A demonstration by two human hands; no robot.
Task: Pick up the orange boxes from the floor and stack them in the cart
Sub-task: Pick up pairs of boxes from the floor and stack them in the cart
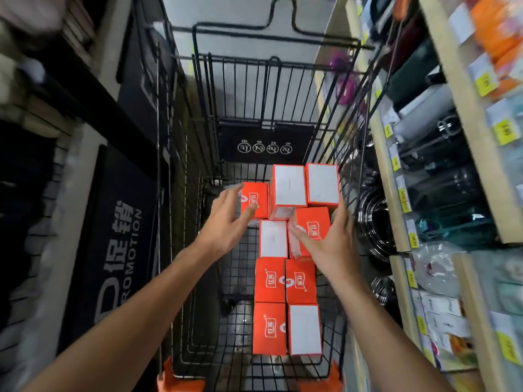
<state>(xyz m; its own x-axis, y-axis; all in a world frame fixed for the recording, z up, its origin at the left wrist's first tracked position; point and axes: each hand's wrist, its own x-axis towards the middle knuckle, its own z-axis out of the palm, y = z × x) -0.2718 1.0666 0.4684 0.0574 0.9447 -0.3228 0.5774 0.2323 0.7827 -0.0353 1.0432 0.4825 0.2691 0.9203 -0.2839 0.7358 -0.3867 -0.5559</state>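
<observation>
Left hand: my left hand (pixel 230 219) hangs spread, fingers straight, tips by the orange box (pixel 254 200) at 11 o'clock, gripping nothing.
Right hand: my right hand (pixel 325 244) curls round the tilted orange box (pixel 312 229), thumb on its left side, fingers on its right.
Held box: printed face up, long axis running 6 to 12 o'clock.
Stacked boxes: two white-topped boxes (pixel 288 186) stand at 12 o'clock; four more (pixel 270 280) lie flat toward 6 o'clock, long axes 6 to 12.
Cart: the black wire cart (pixel 283 372) holds every box; store shelves (pixel 464 176) at 3 o'clock.
</observation>
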